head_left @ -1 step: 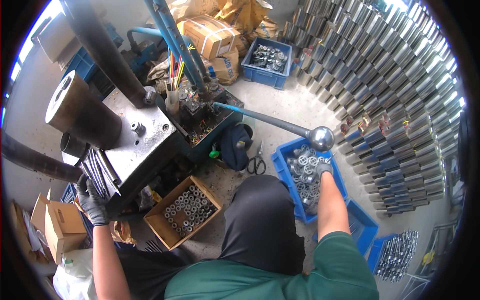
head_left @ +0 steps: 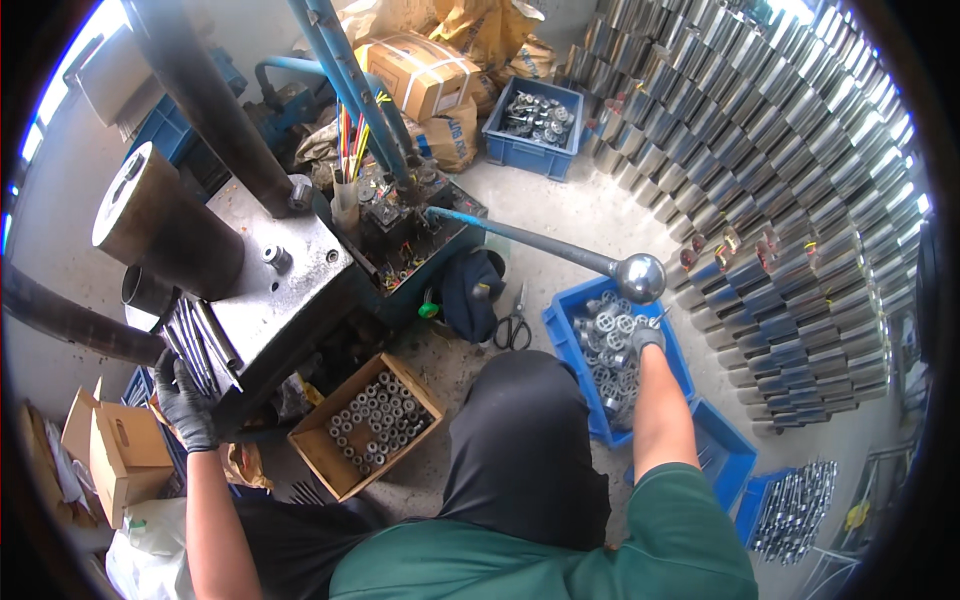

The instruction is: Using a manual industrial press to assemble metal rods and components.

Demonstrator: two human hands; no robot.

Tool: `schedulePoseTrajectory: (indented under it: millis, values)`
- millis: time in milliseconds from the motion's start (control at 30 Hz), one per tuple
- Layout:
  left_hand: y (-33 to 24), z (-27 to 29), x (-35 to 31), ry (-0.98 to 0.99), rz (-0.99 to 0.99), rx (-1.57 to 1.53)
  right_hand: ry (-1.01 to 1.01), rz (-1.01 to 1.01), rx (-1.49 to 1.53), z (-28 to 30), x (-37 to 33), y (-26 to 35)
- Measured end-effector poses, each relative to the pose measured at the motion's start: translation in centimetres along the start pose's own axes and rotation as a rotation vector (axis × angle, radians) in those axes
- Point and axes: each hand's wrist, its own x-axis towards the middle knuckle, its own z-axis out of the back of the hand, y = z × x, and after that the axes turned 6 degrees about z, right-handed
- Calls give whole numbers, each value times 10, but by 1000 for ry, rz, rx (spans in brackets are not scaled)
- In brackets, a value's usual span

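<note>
My left hand [head_left: 184,405], in a grey glove, is at the near left edge of the press table. Its fingers are stretched out beside several dark metal rods [head_left: 200,345], and I see nothing held in it. On the other side, my right hand [head_left: 648,338], also gloved, reaches into a blue crate [head_left: 559,330] of round, spoked metal end caps [head_left: 606,322]. Its fingers look closed, and a thin metal tip shows just beyond them. What the fingers hold is mostly hidden.
A ball-ended press lever [head_left: 530,240] juts out above the crate. A box of metal rings [head_left: 350,484] stands by my left leg. Scissors [head_left: 514,330] lie on the floor. Stacked metal cylinders [head_left: 770,200] line the right. Another blue crate [head_left: 530,155] stands at the back.
</note>
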Motion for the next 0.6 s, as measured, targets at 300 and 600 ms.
schedulePoseTrajectory:
  millis: [300, 600]
  values:
    - [21, 1, 2, -11, 7, -56, -128, -36, 95, 29, -77, 40]
    - [2, -55, -7, 45, -18, -126, -188, -86, 722, 15, -23, -107]
